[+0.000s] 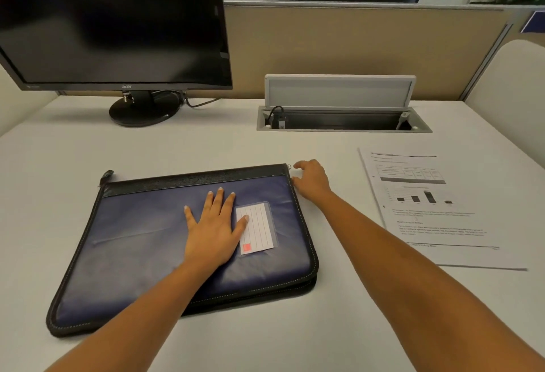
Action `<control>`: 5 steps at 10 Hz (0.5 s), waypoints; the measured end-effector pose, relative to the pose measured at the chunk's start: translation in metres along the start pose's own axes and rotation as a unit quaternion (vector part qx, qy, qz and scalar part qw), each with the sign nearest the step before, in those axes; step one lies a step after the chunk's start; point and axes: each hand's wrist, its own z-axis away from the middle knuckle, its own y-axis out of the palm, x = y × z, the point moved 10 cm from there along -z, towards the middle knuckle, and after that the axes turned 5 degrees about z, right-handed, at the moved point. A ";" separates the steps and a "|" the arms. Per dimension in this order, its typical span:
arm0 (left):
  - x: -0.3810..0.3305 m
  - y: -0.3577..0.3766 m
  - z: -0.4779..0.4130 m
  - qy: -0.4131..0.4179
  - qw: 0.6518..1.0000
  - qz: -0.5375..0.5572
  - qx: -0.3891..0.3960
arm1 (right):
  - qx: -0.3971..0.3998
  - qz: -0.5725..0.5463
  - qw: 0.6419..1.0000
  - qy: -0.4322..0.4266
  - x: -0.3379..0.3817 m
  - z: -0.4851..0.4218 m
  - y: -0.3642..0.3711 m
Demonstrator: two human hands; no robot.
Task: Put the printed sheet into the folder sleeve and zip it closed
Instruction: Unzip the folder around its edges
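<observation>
The step in hand is the opening of the folder [141, 242], judging by how things lie: it sits flat on the worktop [206, 141] in front of the person, its zip seemingly run shut all round. The sheet [442, 224] is not yet inside. It lies face up on the worktop to the right of the folder, well apart from it and beyond the right forearm.

The left hand [212, 230] lies flat on the blue cover with fingers spread and straight, pressing it down, the thumb tip on the label [259, 230]. The right hand [312, 180] is at the folder's far right corner, fingers loosely curled, thumb and forefinger apart just beside the pull [290, 166]. It seems to hold nothing yet, though whether a fingertip touches the pull is too fine to tell.

The next move likely calls for pinching that small pull and drawing it along the edge while the left hand keeps the folder from sliding. After that the cover has to be lifted before the sheet can be fetched.

By count there are one folder, one label, one pull in view and two hands. One sheet shows, though its left edge hints at another beneath. Behind stand one monitor [112, 17] and one open cable box [342, 124].
</observation>
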 end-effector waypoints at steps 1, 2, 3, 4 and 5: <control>-0.001 -0.001 0.001 0.003 1.000 0.004 -0.007 | 0.017 0.012 1.000 -0.013 0.009 -0.011 0.007; -0.001 -0.001 0.000 0.003 1.000 0.006 -0.010 | 0.027 0.034 0.999 -0.026 0.012 -0.018 0.012; -0.001 -0.001 0.000 0.001 1.000 0.003 -0.006 | 0.005 0.023 0.999 -0.036 0.013 -0.023 0.010; -0.002 -0.001 0.001 0.002 1.000 0.005 -0.005 | -0.022 0.001 0.999 -0.025 0.011 -0.024 0.004; -0.001 -0.001 0.001 0.000 1.000 0.004 -0.003 | -0.042 -0.004 0.999 -0.018 0.010 -0.020 0.001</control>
